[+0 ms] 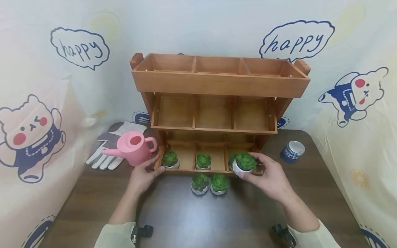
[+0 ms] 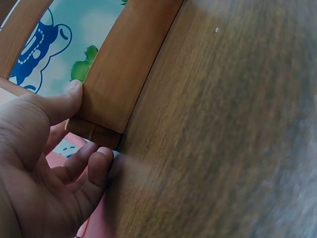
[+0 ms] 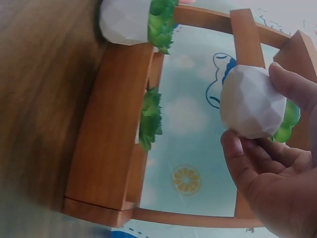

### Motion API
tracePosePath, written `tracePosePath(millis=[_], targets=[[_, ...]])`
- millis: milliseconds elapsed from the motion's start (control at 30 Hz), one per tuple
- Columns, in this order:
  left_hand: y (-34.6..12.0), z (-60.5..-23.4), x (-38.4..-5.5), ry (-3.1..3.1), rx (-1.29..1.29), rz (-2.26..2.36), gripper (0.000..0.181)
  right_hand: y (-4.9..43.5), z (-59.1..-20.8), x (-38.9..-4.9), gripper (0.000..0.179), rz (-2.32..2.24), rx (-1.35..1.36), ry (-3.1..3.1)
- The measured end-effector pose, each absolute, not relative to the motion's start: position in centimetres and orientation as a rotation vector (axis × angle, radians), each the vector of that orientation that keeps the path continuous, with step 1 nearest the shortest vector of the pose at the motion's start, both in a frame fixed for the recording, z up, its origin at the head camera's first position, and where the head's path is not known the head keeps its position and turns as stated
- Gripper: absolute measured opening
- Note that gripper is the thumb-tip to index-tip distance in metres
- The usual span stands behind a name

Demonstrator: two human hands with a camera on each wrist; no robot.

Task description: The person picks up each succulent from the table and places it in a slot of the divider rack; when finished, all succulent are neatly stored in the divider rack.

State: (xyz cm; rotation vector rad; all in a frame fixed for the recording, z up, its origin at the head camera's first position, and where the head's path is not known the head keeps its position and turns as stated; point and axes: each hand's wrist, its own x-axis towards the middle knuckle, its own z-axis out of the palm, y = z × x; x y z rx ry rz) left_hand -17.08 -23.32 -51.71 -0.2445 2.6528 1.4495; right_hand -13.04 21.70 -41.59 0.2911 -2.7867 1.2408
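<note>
Pinching a small potted plant (image 1: 245,162), the R hand (image 1: 273,177) has thumb on one side of the white faceted pot & fingertips on the other (R wrist view). Plant's held up by the R end of the wooden shelf (image 1: 220,84), just above the bottom tier's front board, approx. upright, green leaves on top. L hand (image 1: 143,177) grips that tier's L front corner: thumb at the board's top edge, other fingers bent round the end (L wrist view).

Bottom tier = 3 compartments, 1 plant ea.: L plant (image 1: 170,160), mid plant (image 1: 203,161) & R plant (image 1: 231,160), each nearer the L side of its compartment; R one's partly hidden behind the held pot. 2 more, front plant A (image 1: 200,183) & front plant B (image 1: 219,184), stand side by side on the dark table (image 1: 198,220), just in front of the board. Mid & top tiers: also 3 compartments ea., w/ thin dividers.

L of shelf: pink watering can (image 1: 136,151), spout pointing L, in front of grey/white gloves (image 1: 107,159). R of shelf: blue/white jar (image 1: 292,151) w/ pale lid. Behind: pale backdrop (image 1: 198,31) w/ bear drawings & "happy" in bubbles.
</note>
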Motion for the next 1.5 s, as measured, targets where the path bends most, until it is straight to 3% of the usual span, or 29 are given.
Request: tracePosePath(millis=[667, 1500], targets=[[-23.3, -51.8, -17.0, 2.659, -0.257, 1.442, 0.076, 21.1, -36.7, -14.9, 0.067, 1.204, 0.282, -2.731], [-23.2, -51.7, -16.9, 2.662, -0.265, 1.435, 0.074, 21.3, -33.3, -17.5, 0.069, 1.186, 0.197, -2.653]])
